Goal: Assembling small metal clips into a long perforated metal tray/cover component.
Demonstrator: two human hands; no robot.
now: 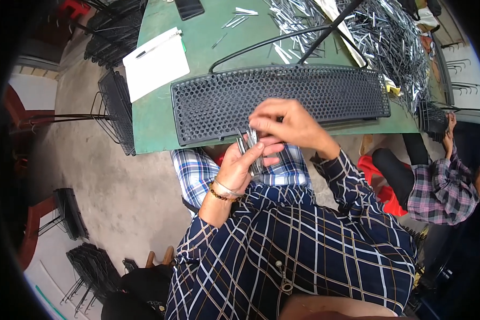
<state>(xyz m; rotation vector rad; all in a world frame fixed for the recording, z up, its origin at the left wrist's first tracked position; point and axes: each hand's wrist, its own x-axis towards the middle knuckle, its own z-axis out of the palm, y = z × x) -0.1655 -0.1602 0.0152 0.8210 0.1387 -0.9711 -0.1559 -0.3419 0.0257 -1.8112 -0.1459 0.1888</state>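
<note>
My left hand (242, 162) is closed around a small bundle of thin metal strips (254, 166), their ends poking up past my thumb. Just above it, my right hand (290, 122) has its fingers curled together in a pinch near the strips' upper ends. What lies in that pinch, if anything, is too small to make out. Behind both hands a black perforated metal basket or rack (282, 88) rests along the near edge of the green table (157, 125). Its bent black rods (266, 42) reach back over the tabletop.
Loose metal strips (298, 26) are heaped at the table's back right. On the left are a white notebook (157, 64) with a pen (148, 50) and a dark phone (190, 8). Black racks (93, 269) stand on the floor. A person in a checked shirt (445, 192) sits at right.
</note>
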